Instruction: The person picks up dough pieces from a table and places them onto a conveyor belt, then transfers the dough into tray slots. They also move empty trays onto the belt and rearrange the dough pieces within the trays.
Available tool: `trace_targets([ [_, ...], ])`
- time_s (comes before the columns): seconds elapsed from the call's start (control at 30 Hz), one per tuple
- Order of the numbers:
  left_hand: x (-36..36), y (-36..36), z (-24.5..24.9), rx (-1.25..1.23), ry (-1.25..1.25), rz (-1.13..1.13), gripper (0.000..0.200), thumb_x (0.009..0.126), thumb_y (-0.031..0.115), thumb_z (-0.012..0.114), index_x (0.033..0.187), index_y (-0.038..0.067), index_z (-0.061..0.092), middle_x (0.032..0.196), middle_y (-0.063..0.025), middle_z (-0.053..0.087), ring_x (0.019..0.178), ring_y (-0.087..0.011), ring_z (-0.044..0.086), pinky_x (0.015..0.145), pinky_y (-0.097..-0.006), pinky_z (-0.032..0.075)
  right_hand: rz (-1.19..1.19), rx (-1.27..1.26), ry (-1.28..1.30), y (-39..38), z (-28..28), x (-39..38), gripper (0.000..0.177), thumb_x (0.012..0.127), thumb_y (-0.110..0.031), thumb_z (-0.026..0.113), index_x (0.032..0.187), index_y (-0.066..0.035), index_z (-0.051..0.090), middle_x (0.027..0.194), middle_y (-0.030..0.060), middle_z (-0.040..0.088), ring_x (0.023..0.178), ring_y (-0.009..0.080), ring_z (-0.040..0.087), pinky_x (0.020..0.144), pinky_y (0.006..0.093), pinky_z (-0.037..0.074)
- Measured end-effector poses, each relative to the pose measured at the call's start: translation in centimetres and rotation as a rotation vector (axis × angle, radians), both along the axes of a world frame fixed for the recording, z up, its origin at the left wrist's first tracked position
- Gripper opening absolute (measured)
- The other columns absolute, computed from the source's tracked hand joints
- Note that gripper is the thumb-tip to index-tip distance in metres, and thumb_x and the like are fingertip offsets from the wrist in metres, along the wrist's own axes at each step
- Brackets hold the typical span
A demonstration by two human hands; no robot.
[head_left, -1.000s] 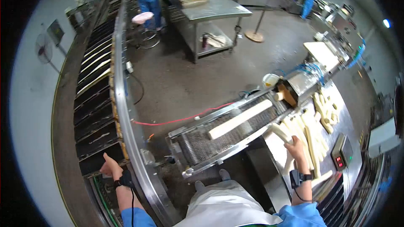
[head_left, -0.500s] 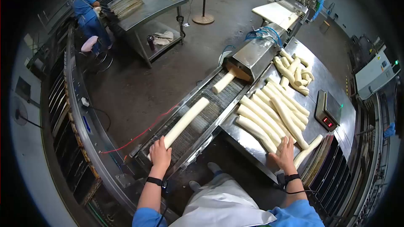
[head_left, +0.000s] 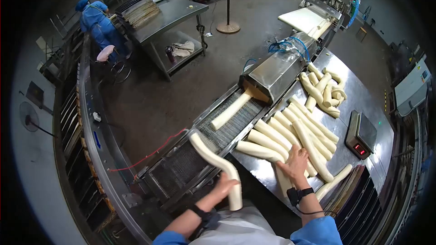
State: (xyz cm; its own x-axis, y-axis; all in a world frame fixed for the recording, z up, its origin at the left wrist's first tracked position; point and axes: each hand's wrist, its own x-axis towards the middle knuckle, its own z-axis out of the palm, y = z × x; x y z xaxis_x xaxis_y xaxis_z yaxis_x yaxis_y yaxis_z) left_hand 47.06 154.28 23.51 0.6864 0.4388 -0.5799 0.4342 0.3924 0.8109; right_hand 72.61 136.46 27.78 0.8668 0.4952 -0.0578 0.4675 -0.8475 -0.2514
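Note:
My left hand (head_left: 222, 187) is wrapped around the lower part of a long, pale dough roll (head_left: 211, 158). The roll bends in an S shape, its far end over the conveyor's side and its near end hanging in front of my apron. Over the steel table, my right hand (head_left: 296, 163) rests with spread fingers on the near ends of several dough rolls (head_left: 272, 134) lying side by side. One roll (head_left: 259, 150) in that row points toward the conveyor. A further dough roll (head_left: 231, 111) lies on the mesh conveyor belt (head_left: 170, 175), coming out of a metal housing.
A pile of twisted dough pieces (head_left: 320, 86) and a digital scale (head_left: 361, 134) occupy the steel table (head_left: 370, 88). A curved metal rail (head_left: 93, 143) runs along my left. One person in blue (head_left: 102, 27) stands by another table (head_left: 181, 11) at the far left.
My left hand has lifted the dough roll off the belt and drawn it right, toward me. My right hand has shifted left and the nearest rolls have turned. Another roll has advanced on the belt.

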Motion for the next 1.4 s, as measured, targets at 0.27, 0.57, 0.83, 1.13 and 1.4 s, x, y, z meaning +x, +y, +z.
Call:
trace_targets([
  [0.27,9.7,-6.7,-2.2,-0.117,-0.089,-0.216,0.052,0.084,0.016,0.071,0.127,-0.003,0.049,0.123,-0.0131,0.058,0.114,-0.0205,0.056,0.097,-0.0338,0.044,0.009,0.312,0.089,-7.3,-2.1,2.7,0.078,0.064,-0.036,0.083,0.127,-0.001,0.054,0.116,0.0209,0.055,0.107,0.0371,0.052,0.094,0.0452,0.044],
  [0.57,7.3,-7.0,-0.2,-0.541,-0.228,0.003,0.059,0.086,0.016,0.069,0.138,0.005,0.043,0.126,-0.0058,0.057,0.117,-0.0168,0.054,0.1,-0.0334,0.042,-0.358,0.534,1.275,-6.8,-1.4,4.6,0.04,0.083,-0.025,0.071,0.113,0.0,0.064,0.1,0.0105,0.068,0.085,0.0186,0.066,0.071,0.0314,0.052],
  [0.83,0.3,-3.6,2.0,-0.417,-0.107,0.073,0.059,0.077,0.024,0.076,0.128,0.001,0.057,0.111,-0.0114,0.065,0.103,-0.0197,0.062,0.087,-0.032,0.049,-0.345,0.6,1.556,1.5,1.9,-5.2,0.069,0.068,-0.005,0.068,0.132,0.006,0.045,0.11,0.0189,0.063,0.092,0.0296,0.068,0.077,0.0376,0.06],
  [1.13,-17.5,-1.3,12.9,-0.365,-0.589,0.706,0.043,0.077,0.017,0.075,0.115,0.001,0.063,0.102,-0.0058,0.068,0.092,-0.0134,0.064,0.084,-0.0299,0.05,0.208,0.645,1.728,12.1,9.9,-16.0,0.065,0.062,0.008,0.064,0.126,0.003,0.05,0.108,0.0156,0.063,0.098,0.0322,0.064,0.085,0.045,0.056],
  [1.4,-37.7,-9.2,26.2,0.29,-0.842,1.379,0.055,0.079,0.004,0.068,0.13,0.0,0.048,0.119,-0.0097,0.061,0.111,-0.0219,0.06,0.096,-0.0381,0.049,1.048,0.154,1.838,23.7,25.2,-40.3,0.06,0.069,-0.005,0.071,0.125,0.004,0.052,0.111,0.0106,0.065,0.097,0.0208,0.063,0.086,0.0311,0.049],
])
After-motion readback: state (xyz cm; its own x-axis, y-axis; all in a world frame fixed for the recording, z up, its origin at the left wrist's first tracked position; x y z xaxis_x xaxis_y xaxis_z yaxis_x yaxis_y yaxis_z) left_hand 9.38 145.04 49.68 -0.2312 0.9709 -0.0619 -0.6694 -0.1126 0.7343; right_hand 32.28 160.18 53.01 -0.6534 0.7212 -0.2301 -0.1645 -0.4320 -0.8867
